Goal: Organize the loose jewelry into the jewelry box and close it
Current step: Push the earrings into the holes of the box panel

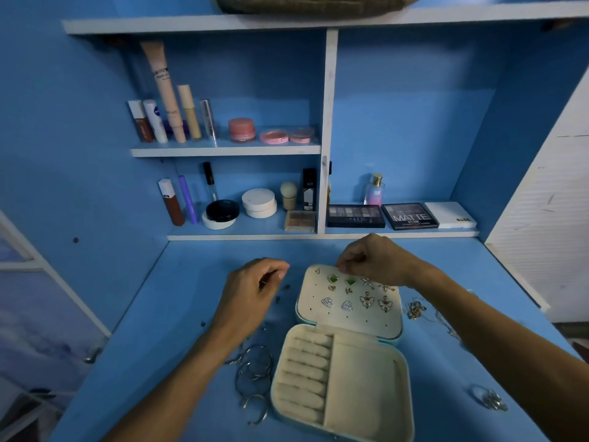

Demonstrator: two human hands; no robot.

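Head view: one open jewelry box [363, 378] lies at lower centre on the blue table [178, 298], its lid panel [350, 320] folded back. Pinned on the panel are two green earrings [333, 278], two star earrings [367, 282], two small hearts [332, 288], two triangular earrings [327, 302], two butterfly earrings [366, 300] and one tiny stud [317, 271].

The right hand [373, 260] has its fingertips pinched together at the panel's upper edge; what they pinch is too small to tell. The left hand [251, 291], left of the lid, has curled fingers; whether it holds anything I cannot tell.

Bangles [255, 371] lie left of the box, a chain [414, 309] to the right, and rings [490, 400] at lower right.
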